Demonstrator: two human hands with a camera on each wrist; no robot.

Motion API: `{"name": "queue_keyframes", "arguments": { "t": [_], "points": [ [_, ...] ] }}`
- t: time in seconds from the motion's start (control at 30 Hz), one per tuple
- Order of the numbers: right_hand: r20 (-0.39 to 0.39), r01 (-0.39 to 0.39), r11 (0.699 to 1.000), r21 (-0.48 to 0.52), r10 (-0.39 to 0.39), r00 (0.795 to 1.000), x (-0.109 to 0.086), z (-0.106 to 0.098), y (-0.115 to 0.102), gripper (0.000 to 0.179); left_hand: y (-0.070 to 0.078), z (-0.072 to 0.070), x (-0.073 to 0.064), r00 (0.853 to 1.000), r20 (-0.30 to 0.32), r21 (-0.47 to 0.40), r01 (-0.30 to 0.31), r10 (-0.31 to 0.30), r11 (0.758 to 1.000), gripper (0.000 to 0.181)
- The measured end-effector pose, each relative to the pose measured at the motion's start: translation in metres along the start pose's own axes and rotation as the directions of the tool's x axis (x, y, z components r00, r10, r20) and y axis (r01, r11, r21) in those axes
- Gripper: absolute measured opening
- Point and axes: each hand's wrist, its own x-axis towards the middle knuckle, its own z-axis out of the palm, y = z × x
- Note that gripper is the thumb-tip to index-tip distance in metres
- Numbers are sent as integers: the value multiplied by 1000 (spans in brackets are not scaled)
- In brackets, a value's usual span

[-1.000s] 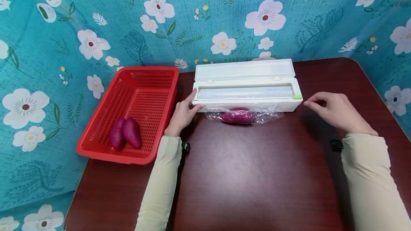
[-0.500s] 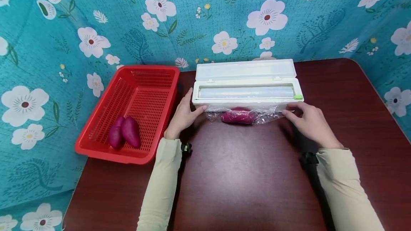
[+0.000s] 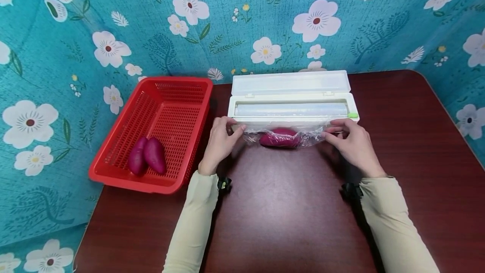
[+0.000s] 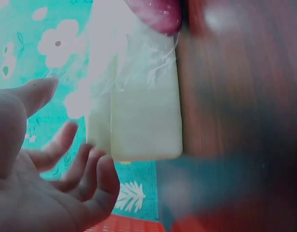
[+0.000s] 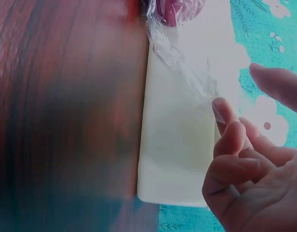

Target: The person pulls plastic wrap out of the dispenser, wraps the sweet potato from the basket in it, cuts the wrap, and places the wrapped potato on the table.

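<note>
Right hand (image 3: 352,144) now nearer left hand (image 3: 219,144), wrapped sweet potato (image 3: 281,138) between them

Basket (image 3: 136,185): stood on the table (image 3: 280,222), left of the box (image 3: 351,105).
Paired sweet potatoes (image 3: 155,156): lay in the basket, side by side, toward its near end.
Box: sat at the table's back, before the cloth (image 3: 235,20).
Roll (image 3: 291,109): lay in the box, lid (image 3: 291,82) behind it.
Lone sweet potato (image 3: 281,139): lay just before the box, under film (image 3: 308,137).
Left hand (image 3: 219,142): was at the box's near left corner, right of the basket.
Right hand (image 3: 352,144): was at the film's right end.
</note>
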Motion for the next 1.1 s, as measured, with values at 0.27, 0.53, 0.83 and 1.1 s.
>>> {"name": "queue_keyframes", "arguments": {
  "t": [0.27, 0.53, 0.83, 1.1],
  "points": [
    [26, 16, 1000, -10, -16, 1000, 2, 10, -6, 42, 10, 13, -3, 992, 46, -37, -113, 114, 993, 19],
    [-7, 85, 996, -10, -86, 996, 4, 20, -15, 25, 22, 19, -3, 989, 56, -128, -128, 136, 983, 22],
    [-46, 243, 969, 34, -242, 969, 7, 32, -22, 6, 30, 28, -1, 968, 66, -130, -231, 241, 964, 20],
    [2, 256, 959, 125, -258, 966, 7, 41, -31, 6, 32, 36, -3, 942, 137, -187, -278, 306, 942, 21]
  ]
}}
